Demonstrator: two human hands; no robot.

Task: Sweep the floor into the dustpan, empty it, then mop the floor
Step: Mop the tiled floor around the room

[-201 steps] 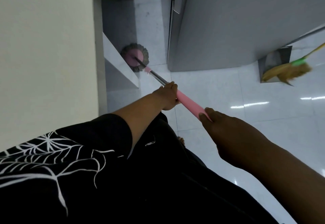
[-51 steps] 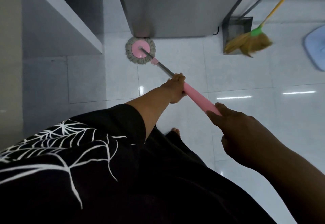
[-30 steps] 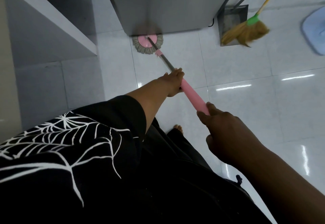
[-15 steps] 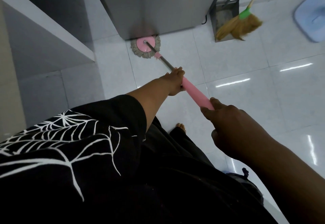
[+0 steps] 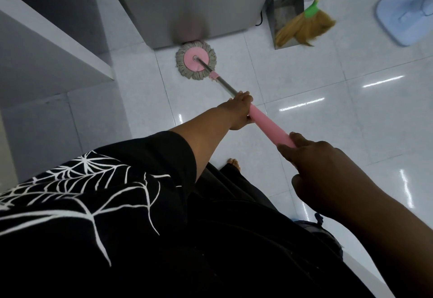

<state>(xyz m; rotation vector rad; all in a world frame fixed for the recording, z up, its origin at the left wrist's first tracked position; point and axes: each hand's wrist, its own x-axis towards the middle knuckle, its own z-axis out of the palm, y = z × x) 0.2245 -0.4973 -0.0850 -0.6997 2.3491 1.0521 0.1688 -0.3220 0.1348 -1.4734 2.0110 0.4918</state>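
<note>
The mop's round head [image 5: 196, 63], pink disc ringed with grey strands, lies flat on the white tiled floor [image 5: 304, 82] just in front of a grey cabinet. Its metal shaft runs back into a pink handle [image 5: 269, 129]. My left hand [image 5: 239, 110] grips the handle where metal meets pink. My right hand [image 5: 323, 173] grips the handle's near end. A straw broom [image 5: 304, 28] with a green collar and yellow stick leans beside a metal dustpan [image 5: 285, 12] at the upper right.
The grey cabinet [image 5: 187, 0] stands right behind the mop head. A white ledge [image 5: 54, 40] juts out at the left. A pale blue fan base [image 5: 405, 12] sits on the floor at far right. My bare foot [image 5: 233, 164] shows below the handle.
The mop head has slid a little back from the cabinet's foot and the view has drifted, bringing the broom, dustpan and blue base further into frame. Both hands keep their grip.
</note>
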